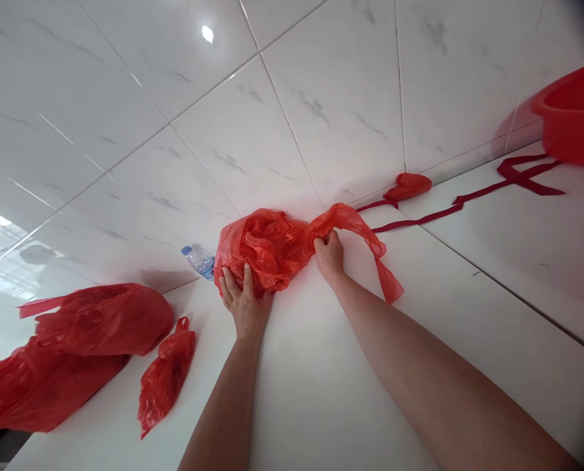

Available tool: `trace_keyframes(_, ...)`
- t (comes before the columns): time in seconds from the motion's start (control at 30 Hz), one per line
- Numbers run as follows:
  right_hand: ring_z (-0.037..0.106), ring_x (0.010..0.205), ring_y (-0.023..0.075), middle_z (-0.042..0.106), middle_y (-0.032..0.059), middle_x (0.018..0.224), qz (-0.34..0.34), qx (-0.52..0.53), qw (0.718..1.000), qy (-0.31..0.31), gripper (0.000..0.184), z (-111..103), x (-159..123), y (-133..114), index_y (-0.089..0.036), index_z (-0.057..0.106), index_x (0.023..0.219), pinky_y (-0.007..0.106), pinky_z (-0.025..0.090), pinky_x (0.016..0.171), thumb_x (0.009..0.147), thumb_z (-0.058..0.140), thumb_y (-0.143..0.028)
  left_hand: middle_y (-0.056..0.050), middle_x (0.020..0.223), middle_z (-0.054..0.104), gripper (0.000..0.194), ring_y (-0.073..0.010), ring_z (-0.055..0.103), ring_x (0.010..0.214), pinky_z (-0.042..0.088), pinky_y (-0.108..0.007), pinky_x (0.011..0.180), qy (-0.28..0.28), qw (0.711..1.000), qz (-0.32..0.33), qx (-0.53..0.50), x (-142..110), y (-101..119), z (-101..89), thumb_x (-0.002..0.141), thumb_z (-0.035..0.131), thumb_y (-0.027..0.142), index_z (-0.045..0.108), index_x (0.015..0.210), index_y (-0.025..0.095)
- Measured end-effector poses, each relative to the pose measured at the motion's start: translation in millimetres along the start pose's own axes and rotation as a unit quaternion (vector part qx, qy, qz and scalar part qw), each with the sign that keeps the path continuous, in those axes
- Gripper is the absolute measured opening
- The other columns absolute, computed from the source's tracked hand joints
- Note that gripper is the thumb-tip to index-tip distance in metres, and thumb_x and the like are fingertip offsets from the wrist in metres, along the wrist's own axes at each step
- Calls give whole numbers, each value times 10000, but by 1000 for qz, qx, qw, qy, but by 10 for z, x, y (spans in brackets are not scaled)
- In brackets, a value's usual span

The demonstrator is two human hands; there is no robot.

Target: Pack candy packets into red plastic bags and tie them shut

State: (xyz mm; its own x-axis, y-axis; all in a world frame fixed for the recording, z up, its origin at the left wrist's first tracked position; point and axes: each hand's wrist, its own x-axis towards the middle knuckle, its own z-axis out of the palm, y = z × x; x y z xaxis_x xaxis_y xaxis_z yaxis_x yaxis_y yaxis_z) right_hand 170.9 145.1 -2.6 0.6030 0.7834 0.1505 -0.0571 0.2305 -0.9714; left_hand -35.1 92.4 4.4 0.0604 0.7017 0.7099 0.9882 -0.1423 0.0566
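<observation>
A crumpled red plastic bag (267,245) lies on a white counter (321,379) against the tiled wall. My left hand (244,302) presses flat on the bag's near left side, fingers spread. My right hand (329,255) is closed on the bag's twisted neck, from which a loose handle strip (382,265) hangs to the right.
More red bags lie at left: a large one (76,340) and a small one (167,373). A plastic water bottle (199,260) sits behind the bag. A small red bag (409,186), a dark red ribbon (468,199) and a red basin (573,114) are at right.
</observation>
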Motion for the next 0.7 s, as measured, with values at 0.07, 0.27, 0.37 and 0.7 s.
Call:
trace_keyframes(0.07,449,668,136,509,5,792,1,-15,1000,8,57,-49,-52,-10,-212,430,782,268,375,624,727,436,-226,-140,1553,40,834,-365,97,1403,224,-527,1075,-10,1000,5,7,1,1,-4,714,678,408,290,1435,251)
trace_keyframes(0.27,421,640,129,474,8,791,2,-58,998,33,38,-370,-234,-119,-212,396,733,259,356,577,728,428,-192,-187,1543,65,799,-380,99,1399,184,-568,1068,13,1000,4,28,-56,73,-96,733,650,393,303,1429,209)
trace_keyframes(0.37,406,627,125,461,-1,764,-1,-73,997,29,43,-556,-348,-185,-213,377,730,250,346,553,746,393,-176,-208,1531,95,737,-381,104,1398,166,-571,1074,43,999,18,21,-170,121,-204,761,615,342,324,1416,167)
trace_keyframes(0.7,487,772,144,501,38,958,-178,-211,955,-106,205,-995,-1053,-303,-194,547,858,268,412,672,708,459,-84,-94,1085,616,298,-200,587,976,496,-329,807,-135,927,16,-349,-695,491,-602,878,448,375,599,1058,191)
